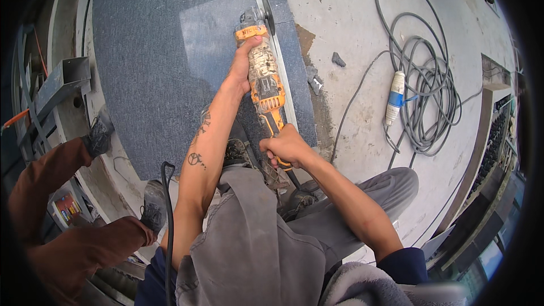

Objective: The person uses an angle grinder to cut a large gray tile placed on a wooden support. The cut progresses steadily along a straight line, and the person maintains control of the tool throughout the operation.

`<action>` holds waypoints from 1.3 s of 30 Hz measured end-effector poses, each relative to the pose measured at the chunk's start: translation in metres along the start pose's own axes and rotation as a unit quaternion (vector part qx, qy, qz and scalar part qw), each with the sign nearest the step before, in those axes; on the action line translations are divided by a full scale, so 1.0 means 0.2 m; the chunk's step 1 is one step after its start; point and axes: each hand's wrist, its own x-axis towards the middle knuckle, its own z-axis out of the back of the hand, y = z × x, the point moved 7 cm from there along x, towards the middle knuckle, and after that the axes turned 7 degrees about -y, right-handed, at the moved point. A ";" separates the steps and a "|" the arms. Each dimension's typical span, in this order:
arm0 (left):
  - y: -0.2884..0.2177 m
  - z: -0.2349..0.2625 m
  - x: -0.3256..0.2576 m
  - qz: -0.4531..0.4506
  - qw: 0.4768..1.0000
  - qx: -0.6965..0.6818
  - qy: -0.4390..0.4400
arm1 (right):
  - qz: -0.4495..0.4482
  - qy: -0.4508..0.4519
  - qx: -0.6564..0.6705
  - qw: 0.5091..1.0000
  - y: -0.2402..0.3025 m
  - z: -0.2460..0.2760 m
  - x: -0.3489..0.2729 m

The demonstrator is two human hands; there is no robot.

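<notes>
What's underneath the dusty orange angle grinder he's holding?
Under the dusty orange angle grinder lies a dark grey stone slab, with a metal straightedge beside its disc. The slab directly beneath the tool body is hidden.

Angle grinder (264, 76): orange and black body, dusty, lying lengthwise, disc upright at the edge of the grey stone slab (147, 68).

A building site: bare concrete floor (362, 17), coiled cable (425, 79), stone slab (141, 51).
</notes>
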 end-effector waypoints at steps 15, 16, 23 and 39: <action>0.05 0.01 -0.06 0.034 0.999 -0.013 -0.004 | -0.005 0.015 0.035 0.999 -0.05 -0.03 -0.03; 0.02 0.00 -0.03 0.035 0.999 -0.007 -0.002 | -0.014 0.012 0.030 0.999 -0.03 -0.02 -0.01; 0.10 0.01 -0.16 0.051 0.998 -0.025 -0.007 | -0.011 0.020 0.008 1.000 -0.12 -0.05 -0.08; 0.06 0.01 -0.07 0.043 0.999 -0.017 -0.016 | -0.007 0.006 0.020 1.000 -0.07 -0.02 -0.02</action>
